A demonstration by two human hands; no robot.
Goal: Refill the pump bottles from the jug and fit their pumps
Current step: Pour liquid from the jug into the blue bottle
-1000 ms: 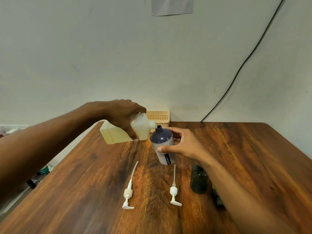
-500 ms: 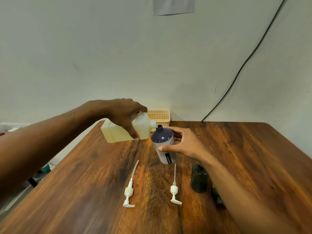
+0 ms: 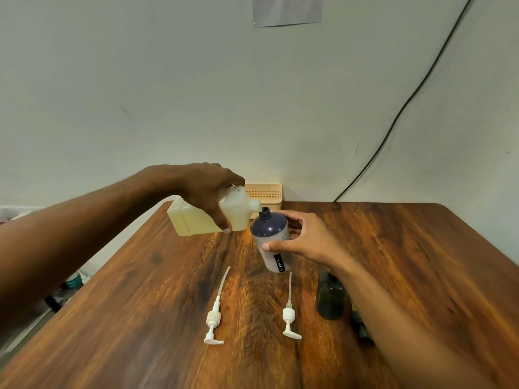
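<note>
Nearest on the worktop [image 3: 134,318] lie two white pumps, apart from the bottles: the left pump [image 3: 214,322] and the right pump [image 3: 290,318], each with its tube pointing away from the camera. Just right of the right pump stands a dark bottle [image 3: 330,297], partly behind the right forearm. Farther on, the right hand [image 3: 306,241] is curled around a blue bottle [image 3: 271,237], thumb on its front and fingers behind, holding it tilted with its open neck toward the jug. The left hand [image 3: 209,192] is closed over the top of the pale jug [image 3: 210,219], tipped on its side, its spout right at the bottle's mouth. Behind them a beige basket [image 3: 265,192] sits against the wall.
</note>
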